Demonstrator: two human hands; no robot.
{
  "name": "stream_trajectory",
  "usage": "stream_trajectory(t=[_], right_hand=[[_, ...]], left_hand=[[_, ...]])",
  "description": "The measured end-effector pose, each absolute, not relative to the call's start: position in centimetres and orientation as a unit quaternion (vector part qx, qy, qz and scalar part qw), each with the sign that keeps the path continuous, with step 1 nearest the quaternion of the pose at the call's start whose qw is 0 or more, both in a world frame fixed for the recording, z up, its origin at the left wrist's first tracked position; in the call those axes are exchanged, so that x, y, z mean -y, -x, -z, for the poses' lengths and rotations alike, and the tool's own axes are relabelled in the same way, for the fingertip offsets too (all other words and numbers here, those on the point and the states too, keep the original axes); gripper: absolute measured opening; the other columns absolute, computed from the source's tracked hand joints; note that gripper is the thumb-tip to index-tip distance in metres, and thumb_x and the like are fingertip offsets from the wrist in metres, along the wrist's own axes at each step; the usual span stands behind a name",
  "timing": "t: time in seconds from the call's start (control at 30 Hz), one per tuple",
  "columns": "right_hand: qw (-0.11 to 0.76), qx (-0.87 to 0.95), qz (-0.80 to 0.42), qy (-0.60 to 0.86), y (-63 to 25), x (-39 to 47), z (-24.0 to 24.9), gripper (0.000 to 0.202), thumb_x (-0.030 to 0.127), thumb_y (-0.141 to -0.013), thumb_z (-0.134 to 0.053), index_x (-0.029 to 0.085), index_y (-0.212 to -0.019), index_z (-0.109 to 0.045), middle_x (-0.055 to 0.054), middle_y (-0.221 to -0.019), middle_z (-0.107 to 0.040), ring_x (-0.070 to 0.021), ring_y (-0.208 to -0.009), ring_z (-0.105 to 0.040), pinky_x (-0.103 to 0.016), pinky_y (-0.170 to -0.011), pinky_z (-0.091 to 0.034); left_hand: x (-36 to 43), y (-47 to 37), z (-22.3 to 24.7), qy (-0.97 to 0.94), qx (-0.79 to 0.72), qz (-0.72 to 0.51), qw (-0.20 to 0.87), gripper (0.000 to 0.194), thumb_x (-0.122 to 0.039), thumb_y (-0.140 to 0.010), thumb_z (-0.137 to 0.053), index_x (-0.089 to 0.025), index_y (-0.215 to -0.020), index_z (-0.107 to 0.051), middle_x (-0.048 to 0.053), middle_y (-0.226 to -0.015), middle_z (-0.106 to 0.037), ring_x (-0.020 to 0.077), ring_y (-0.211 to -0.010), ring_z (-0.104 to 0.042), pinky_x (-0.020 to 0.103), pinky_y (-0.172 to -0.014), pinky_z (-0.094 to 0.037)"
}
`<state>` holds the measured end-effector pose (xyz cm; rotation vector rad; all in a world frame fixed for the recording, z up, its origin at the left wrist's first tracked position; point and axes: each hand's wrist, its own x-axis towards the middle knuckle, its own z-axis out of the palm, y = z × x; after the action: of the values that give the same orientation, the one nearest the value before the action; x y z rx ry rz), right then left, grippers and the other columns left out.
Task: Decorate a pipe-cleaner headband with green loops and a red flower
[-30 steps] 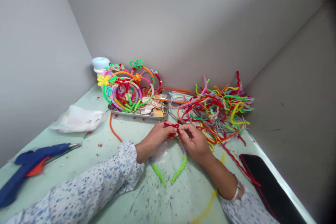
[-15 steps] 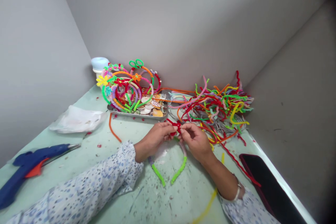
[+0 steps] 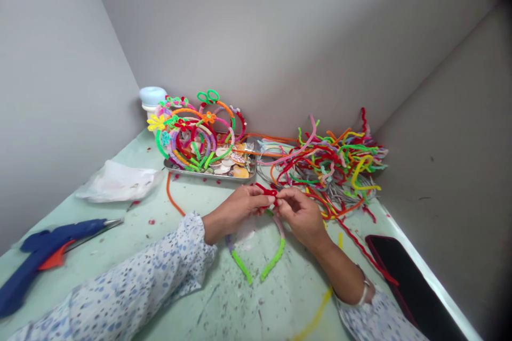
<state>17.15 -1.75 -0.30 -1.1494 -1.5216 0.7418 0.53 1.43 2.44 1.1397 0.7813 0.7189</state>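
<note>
Between my two hands is a bent red pipe cleaner (image 3: 270, 192), folded into small loops. My left hand (image 3: 245, 205) pinches it from the left with thumb and fingers. From the right, my right hand (image 3: 298, 213) pinches the same piece, thumb and forefinger closed at its edge. Just below lies a headband (image 3: 276, 258) wrapped in light green, pale pink and lilac pipe cleaner, its two ends toward me. My hands hide the top of its arch in part.
Finished headbands (image 3: 192, 133) rest on a metal tray (image 3: 208, 175) of shell-like pieces. Loose pipe cleaners (image 3: 332, 160) heap at the back right. A blue glue gun (image 3: 60, 237) and a white plastic bag (image 3: 118, 182) lie left, a phone (image 3: 412, 277) right. A blue-lidded jar (image 3: 152, 98) stands behind.
The fingers of both hands have shifted slightly on the red pipe cleaner, and its loops have turned a little. The headband stays where it was.
</note>
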Motion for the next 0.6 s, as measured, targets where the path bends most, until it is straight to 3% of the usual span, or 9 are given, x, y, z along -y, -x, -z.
stream_trajectory(t=[0.13, 0.3, 0.6], right_hand=[[0.513, 0.673, -0.250, 0.471, -17.41, 1.73, 0.41, 0.010, 0.018, -0.078, -0.056, 0.022, -0.086, -0.062, 0.000, -0.077, -0.062, -0.0125, -0.063, -0.060, -0.024, -0.060, -0.050], [0.494, 0.699, -0.200, 0.477, -17.35, 1.78, 0.15, 0.013, 0.013, -0.077, -0.055, 0.022, -0.085, -0.061, 0.001, -0.077, -0.062, -0.0127, -0.067, -0.060, -0.024, -0.064, -0.050], [0.506, 0.647, -0.301, 0.484, -17.00, 1.99, -0.09, 0.007, 0.022, -0.082, -0.053, 0.021, -0.087, -0.057, 0.000, -0.074, -0.062, -0.0131, -0.060, -0.061, -0.025, -0.057, -0.051]], left_hand=[[-1.41, -0.58, -2.34, -0.474, -0.325, -0.333, 0.748, 0.029, -0.038, -0.068, -0.070, -0.012, -0.068, -0.059, -0.001, -0.060, -0.050, 0.0070, -0.053, -0.042, 0.023, -0.054, -0.029], [-1.35, -0.80, -2.06, -0.446, -0.341, -0.344, 0.753, 0.019, -0.029, -0.068, -0.067, -0.011, -0.065, -0.059, -0.001, -0.059, -0.050, 0.0075, -0.053, -0.040, 0.023, -0.052, -0.029], [-1.08, -1.13, -2.67, -0.454, -0.404, -0.370, 0.702, 0.009, -0.020, -0.065, -0.063, -0.012, -0.069, -0.060, -0.002, -0.062, -0.053, 0.0073, -0.054, -0.043, 0.022, -0.052, -0.030]])
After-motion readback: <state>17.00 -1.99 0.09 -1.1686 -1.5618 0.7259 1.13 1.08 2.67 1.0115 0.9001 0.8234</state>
